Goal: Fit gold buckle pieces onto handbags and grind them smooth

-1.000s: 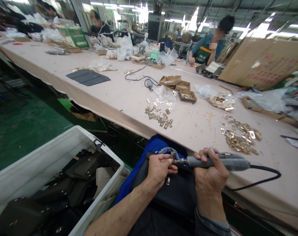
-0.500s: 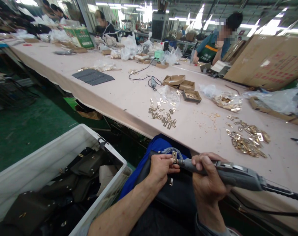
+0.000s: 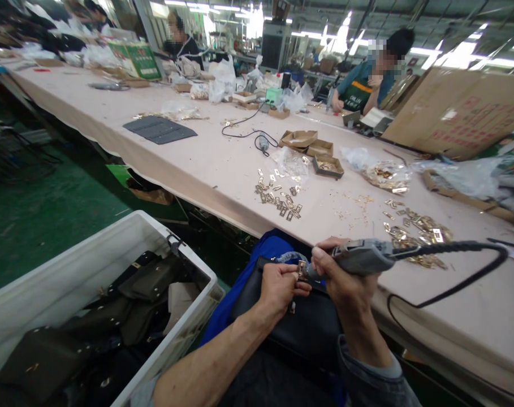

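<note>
Low in the middle of the head view, my left hand [image 3: 280, 285] pinches a small gold metal plate [image 3: 301, 268] between thumb and fingers. My right hand [image 3: 345, 277] is wrapped round a grey electric screwdriver [image 3: 361, 255], its nose against or very close to the plate; the exact contact is hidden. A black cord runs from the tool's back end. Under both hands a black leather bag [image 3: 257, 302] lies on my lap over blue cloth [image 3: 223, 322], with a small metal fitting [image 3: 292, 308] on its front.
On the long table [image 3: 223, 169] lie loose gold plates [image 3: 280, 195], a larger heap of gold fittings [image 3: 422, 229] and small cardboard boxes [image 3: 328, 167]. A white crate [image 3: 142, 223] with dark bags [image 3: 150, 280] stands at my left. A co-worker [image 3: 362, 85] sits across the table.
The screwdriver has swung, its back end now higher and further from me, its nose closer to the plate. My right hand has turned with it. My left hand stays nearly in place.
</note>
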A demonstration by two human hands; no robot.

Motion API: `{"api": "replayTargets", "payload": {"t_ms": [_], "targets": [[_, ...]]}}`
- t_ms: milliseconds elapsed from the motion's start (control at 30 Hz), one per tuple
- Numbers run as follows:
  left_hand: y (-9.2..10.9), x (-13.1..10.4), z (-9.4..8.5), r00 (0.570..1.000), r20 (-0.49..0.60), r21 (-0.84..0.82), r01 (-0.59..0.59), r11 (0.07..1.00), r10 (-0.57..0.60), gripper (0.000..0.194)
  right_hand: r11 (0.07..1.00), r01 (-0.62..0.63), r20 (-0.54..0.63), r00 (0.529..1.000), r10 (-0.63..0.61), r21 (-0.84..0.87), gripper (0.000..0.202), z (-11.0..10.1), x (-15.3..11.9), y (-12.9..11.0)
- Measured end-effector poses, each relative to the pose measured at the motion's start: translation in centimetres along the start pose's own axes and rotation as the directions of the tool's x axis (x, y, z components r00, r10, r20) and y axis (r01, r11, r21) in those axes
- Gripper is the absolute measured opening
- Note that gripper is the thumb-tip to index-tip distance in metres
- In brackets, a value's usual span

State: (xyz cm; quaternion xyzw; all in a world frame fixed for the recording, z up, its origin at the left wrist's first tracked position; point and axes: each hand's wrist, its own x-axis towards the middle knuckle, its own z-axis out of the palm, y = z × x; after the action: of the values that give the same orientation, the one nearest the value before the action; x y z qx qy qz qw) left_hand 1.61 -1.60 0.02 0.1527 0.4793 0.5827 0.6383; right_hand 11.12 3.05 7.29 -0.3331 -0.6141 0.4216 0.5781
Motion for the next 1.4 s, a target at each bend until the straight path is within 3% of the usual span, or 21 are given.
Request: {"api": "replayTargets", "payload": {"t_ms": [167,267,400,467,567,633,700,800,933,1233,1400], "targets": [[-0.8,0.4,-0.1,0.999,-0.016,0.002,-0.034,0.999,0.035,0.016,0.993,-0.038,0.120,0.991,0.051,-0.111,0.019,0.5,0.7,-0.1],[-1.1,0.5,-0.3,0.999,0.011,-0.012,-0.047,0.999,0.047,0.015,0.985,-0.008,0.163,0.986,0.036,-0.171,0.015,1.0,0.8,-0.4],[-1.3,0.7,-0.5,0.998,-0.033,-0.022,-0.052,0.998,0.051,0.011,0.981,0.012,0.254,0.966,0.038,-0.195,0.011,1.4,0.7,-0.8],[-1.2,0.7,-0.5,0.997,-0.048,-0.022,-0.054,0.998,0.053,0.008,0.985,0.022,0.345,0.938,0.039,-0.172,0.010,1.2,0.9,-1.0],[-0.9,0.5,-0.5,0.998,-0.048,-0.030,-0.045,0.999,0.043,0.011,0.992,0.044,0.522,0.852,0.026,-0.120,0.013,0.6,1.5,-1.1],[-0.8,0.4,-0.5,0.999,-0.041,-0.037,-0.034,0.999,0.033,0.013,0.994,0.017,0.580,0.814,0.046,-0.104,0.015,0.4,1.9,-1.0],[-0.7,0.2,-0.5,0.999,-0.030,-0.046,-0.030,0.998,0.029,0.016,0.994,-0.043,0.552,0.829,0.093,-0.103,0.015,0.4,2.1,-0.9],[-0.7,0.0,-0.5,1.000,-0.005,-0.062,-0.025,0.998,0.025,0.020,0.985,-0.122,0.410,0.898,0.161,-0.119,0.016,1.0,2.0,-0.9],[-0.7,-0.1,-0.6,1.000,0.014,-0.072,-0.024,0.997,0.026,0.023,0.984,-0.128,0.292,0.943,0.159,-0.125,0.016,1.6,1.8,-1.0],[-0.7,-0.1,-0.6,0.999,0.000,-0.080,-0.033,0.996,0.033,0.026,0.985,-0.131,0.341,0.926,0.163,-0.115,0.017,1.3,2.4,-1.7],[-0.8,-0.1,-0.5,0.999,-0.033,-0.083,-0.038,0.996,0.035,0.012,0.983,-0.089,0.399,0.905,0.146,-0.159,0.017,1.8,2.4,-2.0]]}}
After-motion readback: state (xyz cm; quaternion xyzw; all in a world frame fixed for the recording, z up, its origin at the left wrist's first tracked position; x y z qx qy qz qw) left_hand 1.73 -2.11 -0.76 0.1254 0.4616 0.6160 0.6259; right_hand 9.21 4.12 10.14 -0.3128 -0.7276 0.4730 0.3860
